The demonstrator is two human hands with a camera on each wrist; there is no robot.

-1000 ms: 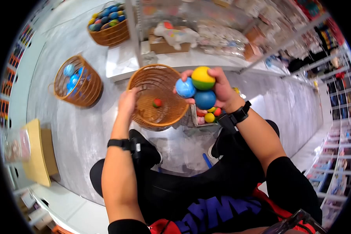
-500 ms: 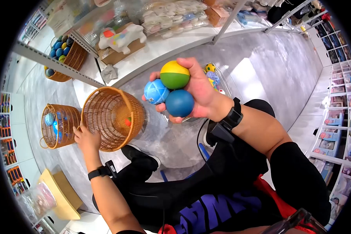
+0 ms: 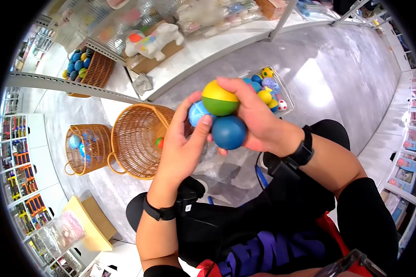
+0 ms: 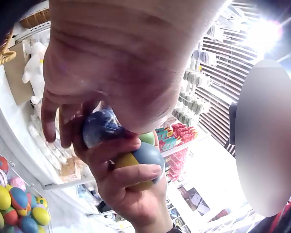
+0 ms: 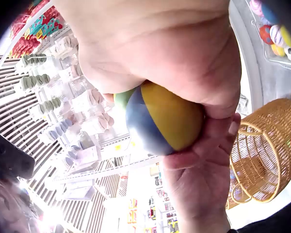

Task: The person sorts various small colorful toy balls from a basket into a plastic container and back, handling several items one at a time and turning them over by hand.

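My right hand (image 3: 266,124) grips a yellow-and-green ball (image 3: 220,98) and a dark blue ball (image 3: 229,134) in front of me. The dark blue ball shows a yellow half from below, in the right wrist view. My left hand (image 3: 182,143) meets it from the left, thumb and fingers round a light blue ball (image 3: 197,112) that lies against the other two. Fingers of the right hand also reach beneath this ball in the left wrist view. Left of the hands stands a tall wicker basket (image 3: 129,138), with a small red-and-green ball (image 3: 159,142) inside.
A smaller wicker basket (image 3: 97,154) holding light blue balls stands beside the tall one. Beyond my right hand is a clear bin (image 3: 289,90) of mixed balls on the floor. A low white shelf (image 3: 208,57) carries a white plush toy (image 3: 155,42) and bagged goods.
My left hand has left the tall basket's rim and come up to the light blue ball among those in my right hand. The head view has shifted too.
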